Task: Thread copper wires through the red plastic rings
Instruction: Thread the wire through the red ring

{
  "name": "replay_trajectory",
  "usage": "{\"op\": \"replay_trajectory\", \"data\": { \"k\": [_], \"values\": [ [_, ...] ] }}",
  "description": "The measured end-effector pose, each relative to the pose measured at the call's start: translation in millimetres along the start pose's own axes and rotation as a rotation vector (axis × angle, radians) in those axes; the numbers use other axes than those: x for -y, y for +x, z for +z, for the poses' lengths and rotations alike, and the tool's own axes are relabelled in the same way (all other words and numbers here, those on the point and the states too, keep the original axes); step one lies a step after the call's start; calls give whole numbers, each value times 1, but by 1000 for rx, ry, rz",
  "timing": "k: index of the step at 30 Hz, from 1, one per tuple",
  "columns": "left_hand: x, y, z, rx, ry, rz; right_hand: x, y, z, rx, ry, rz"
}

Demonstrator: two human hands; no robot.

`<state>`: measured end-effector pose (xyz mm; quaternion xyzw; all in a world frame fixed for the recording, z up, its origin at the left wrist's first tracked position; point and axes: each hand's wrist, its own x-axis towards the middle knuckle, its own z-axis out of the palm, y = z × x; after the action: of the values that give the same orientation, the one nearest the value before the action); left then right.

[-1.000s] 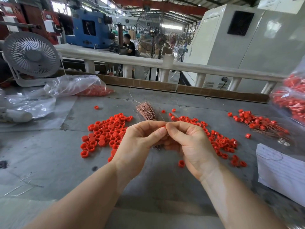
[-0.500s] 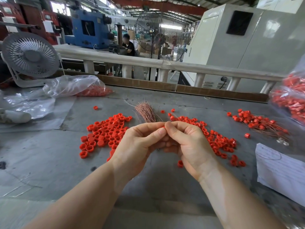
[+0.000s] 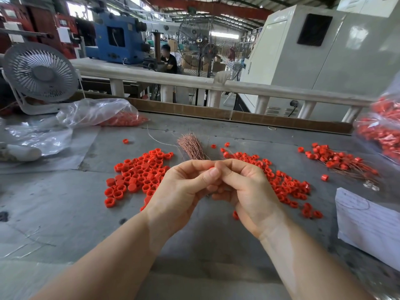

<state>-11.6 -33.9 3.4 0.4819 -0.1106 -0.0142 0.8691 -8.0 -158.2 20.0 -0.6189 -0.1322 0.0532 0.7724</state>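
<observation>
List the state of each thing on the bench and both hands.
Left hand: pinching a red ring.
Right hand: fingers curled at the same ring; wire not discernible.
Wire bundle: fanned, lying behind the hands.
Loose rings: unthreaded, piled left.
Threaded rings: on wires, far right.
Bag: open, lying flat.
Fan: upright.

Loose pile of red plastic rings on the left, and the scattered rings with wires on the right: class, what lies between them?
In the head view, the upright bundle of copper wires and both hands.
</observation>
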Motion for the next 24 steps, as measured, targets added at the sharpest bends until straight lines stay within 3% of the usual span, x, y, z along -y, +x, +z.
{"op": "replay_trajectory", "data": {
  "k": [3, 7, 24],
  "values": [
    [-1, 0, 0, 41, -10, 16, 3, 0, -2, 23, 42, 25],
    [2, -1, 2, 39, 65, 17, 1, -2, 0, 77, -93, -15],
    [5, -3, 8, -44, 349, 185, -2, -1, 1, 47, -102, -78]
  ]
}}
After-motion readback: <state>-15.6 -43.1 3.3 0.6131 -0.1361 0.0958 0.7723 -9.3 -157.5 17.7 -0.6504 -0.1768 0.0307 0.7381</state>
